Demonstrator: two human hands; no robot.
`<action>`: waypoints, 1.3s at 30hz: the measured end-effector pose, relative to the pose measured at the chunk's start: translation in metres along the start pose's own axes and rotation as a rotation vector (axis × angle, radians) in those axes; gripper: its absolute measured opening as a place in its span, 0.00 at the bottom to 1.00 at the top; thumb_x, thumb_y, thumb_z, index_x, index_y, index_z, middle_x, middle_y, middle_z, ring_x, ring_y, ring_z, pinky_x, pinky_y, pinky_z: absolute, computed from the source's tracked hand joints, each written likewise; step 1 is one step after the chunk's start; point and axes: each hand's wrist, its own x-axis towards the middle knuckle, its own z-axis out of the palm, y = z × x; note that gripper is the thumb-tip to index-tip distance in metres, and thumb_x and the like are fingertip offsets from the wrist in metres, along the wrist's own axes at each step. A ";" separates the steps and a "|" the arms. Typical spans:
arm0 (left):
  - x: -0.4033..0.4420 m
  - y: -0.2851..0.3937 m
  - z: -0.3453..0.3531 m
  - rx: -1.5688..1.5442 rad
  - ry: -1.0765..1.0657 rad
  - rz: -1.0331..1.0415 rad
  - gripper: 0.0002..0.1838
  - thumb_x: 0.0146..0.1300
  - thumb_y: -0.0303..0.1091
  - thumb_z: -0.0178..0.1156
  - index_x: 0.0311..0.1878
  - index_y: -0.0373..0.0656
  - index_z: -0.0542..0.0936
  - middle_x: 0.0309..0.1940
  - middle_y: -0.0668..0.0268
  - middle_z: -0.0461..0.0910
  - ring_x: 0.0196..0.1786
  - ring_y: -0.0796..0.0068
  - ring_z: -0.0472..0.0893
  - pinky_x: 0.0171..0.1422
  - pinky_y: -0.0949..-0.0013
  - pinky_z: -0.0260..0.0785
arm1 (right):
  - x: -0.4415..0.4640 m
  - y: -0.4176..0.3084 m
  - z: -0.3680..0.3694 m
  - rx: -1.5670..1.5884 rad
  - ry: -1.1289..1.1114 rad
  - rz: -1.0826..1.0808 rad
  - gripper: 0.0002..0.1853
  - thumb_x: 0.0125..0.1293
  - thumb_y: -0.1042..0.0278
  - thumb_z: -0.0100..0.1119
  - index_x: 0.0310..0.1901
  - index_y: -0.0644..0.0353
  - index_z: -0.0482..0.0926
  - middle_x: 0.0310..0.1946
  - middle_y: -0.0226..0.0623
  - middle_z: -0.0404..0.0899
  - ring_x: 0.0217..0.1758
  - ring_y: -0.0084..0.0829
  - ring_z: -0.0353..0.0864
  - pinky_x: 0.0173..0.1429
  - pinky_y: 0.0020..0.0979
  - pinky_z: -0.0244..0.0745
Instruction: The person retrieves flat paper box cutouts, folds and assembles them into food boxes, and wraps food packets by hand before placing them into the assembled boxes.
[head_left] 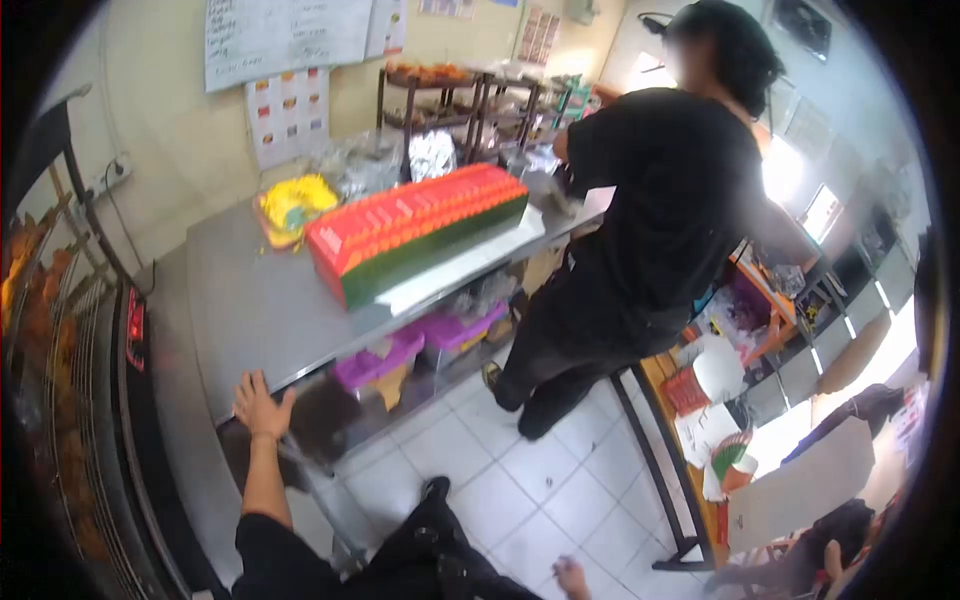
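My left hand (262,405) lies on the near edge of the stainless steel table (240,300), fingers spread and nothing in them. Low in the view, over the floor, my right hand (572,578) hangs apart from any object; it is small and blurred, so its fingers are unclear. On the table stands a long row of red and green folded cartons (430,232). Behind its left end is a yellow item (300,205), with crumpled clear plastic (365,165) and foil (432,155) further right.
A person in black (650,210) stands beside the table's far end. Purple bins (380,362) sit on the shelf below. At left is a glass-fronted food cabinet (70,380). A wooden counter (680,440) with a red and white bucket (705,375) runs along the right.
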 end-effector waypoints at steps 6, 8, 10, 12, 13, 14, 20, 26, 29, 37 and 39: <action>0.043 0.084 -0.008 -0.233 0.304 0.363 0.35 0.47 0.44 0.64 0.57 0.40 0.66 0.61 0.53 0.59 0.65 0.52 0.56 0.67 0.48 0.42 | 0.228 -0.283 -0.157 -0.112 0.457 -0.492 0.23 0.53 0.69 0.59 0.52 0.62 0.69 0.49 0.49 0.71 0.53 0.43 0.70 0.57 0.38 0.64; 0.067 0.119 -0.026 -0.275 0.391 0.469 0.32 0.48 0.44 0.63 0.55 0.40 0.68 0.59 0.52 0.62 0.64 0.52 0.59 0.67 0.49 0.44 | 0.289 -0.375 -0.185 -0.119 0.603 -0.823 0.23 0.52 0.74 0.59 0.52 0.61 0.69 0.48 0.48 0.70 0.55 0.46 0.67 0.59 0.37 0.60; 0.085 0.152 -0.036 -0.347 0.441 0.537 0.29 0.50 0.45 0.62 0.54 0.40 0.69 0.57 0.51 0.63 0.62 0.51 0.61 0.66 0.49 0.47 | 0.323 -0.450 -0.204 -0.293 0.725 -0.944 0.24 0.50 0.74 0.60 0.52 0.60 0.69 0.53 0.50 0.65 0.58 0.48 0.64 0.61 0.39 0.58; 0.087 0.175 -0.026 -0.428 0.413 0.614 0.28 0.51 0.46 0.62 0.52 0.40 0.70 0.55 0.50 0.65 0.61 0.50 0.62 0.65 0.49 0.51 | 0.359 -0.489 -0.221 -0.452 0.802 -0.934 0.25 0.48 0.71 0.62 0.52 0.57 0.70 0.55 0.49 0.64 0.60 0.49 0.61 0.62 0.42 0.55; 0.087 0.188 -0.016 -0.471 0.413 0.651 0.28 0.52 0.47 0.62 0.51 0.40 0.70 0.54 0.50 0.66 0.60 0.50 0.63 0.64 0.49 0.52 | 0.378 -0.499 -0.234 -0.527 0.852 -0.950 0.25 0.48 0.70 0.62 0.51 0.56 0.71 0.56 0.49 0.63 0.61 0.49 0.60 0.63 0.43 0.53; 0.081 0.203 -0.002 -0.525 0.331 0.683 0.26 0.52 0.48 0.62 0.49 0.40 0.71 0.52 0.51 0.67 0.58 0.50 0.65 0.63 0.49 0.54 | 0.393 -0.509 -0.243 -0.505 0.902 -0.944 0.24 0.48 0.69 0.62 0.51 0.56 0.71 0.56 0.48 0.63 0.61 0.49 0.59 0.64 0.43 0.52; 0.024 0.341 0.095 -0.893 -0.459 0.896 0.16 0.49 0.45 0.65 0.36 0.45 0.78 0.43 0.61 0.73 0.50 0.57 0.71 0.53 0.54 0.60 | 0.529 -0.448 -0.346 -0.937 0.906 -0.270 0.34 0.56 0.51 0.58 0.65 0.40 0.57 0.70 0.41 0.41 0.71 0.50 0.41 0.60 0.58 0.52; -0.011 0.398 0.189 -0.961 -1.143 0.605 0.22 0.54 0.44 0.62 0.47 0.39 0.76 0.46 0.57 0.74 0.51 0.61 0.73 0.56 0.62 0.63 | 0.608 -0.410 -0.380 -0.971 1.033 -0.302 0.38 0.54 0.56 0.59 0.66 0.43 0.53 0.69 0.52 0.38 0.70 0.58 0.38 0.61 0.60 0.52; -0.075 0.294 0.284 -0.530 -1.426 0.048 0.25 0.62 0.43 0.53 0.56 0.34 0.69 0.50 0.54 0.74 0.55 0.62 0.73 0.60 0.66 0.63 | 0.608 -0.403 -0.349 -0.652 0.775 -0.445 0.41 0.46 0.60 0.64 0.63 0.52 0.58 0.65 0.65 0.40 0.66 0.65 0.44 0.65 0.55 0.49; 0.079 0.584 0.179 -0.675 -1.240 0.894 0.13 0.60 0.41 0.54 0.38 0.41 0.74 0.31 0.58 0.75 0.35 0.56 0.76 0.39 0.62 0.69 | 0.661 -0.471 -0.393 -0.239 1.056 -0.894 0.11 0.51 0.74 0.60 0.38 0.62 0.75 0.42 0.45 0.74 0.48 0.46 0.71 0.54 0.37 0.63; 0.139 0.687 0.156 -0.906 -0.662 1.009 0.10 0.55 0.37 0.61 0.35 0.41 0.75 0.32 0.60 0.77 0.34 0.62 0.77 0.39 0.66 0.69 | 0.667 -0.471 -0.398 -0.386 1.070 -0.925 0.09 0.50 0.75 0.60 0.35 0.60 0.75 0.40 0.43 0.75 0.46 0.44 0.73 0.53 0.37 0.65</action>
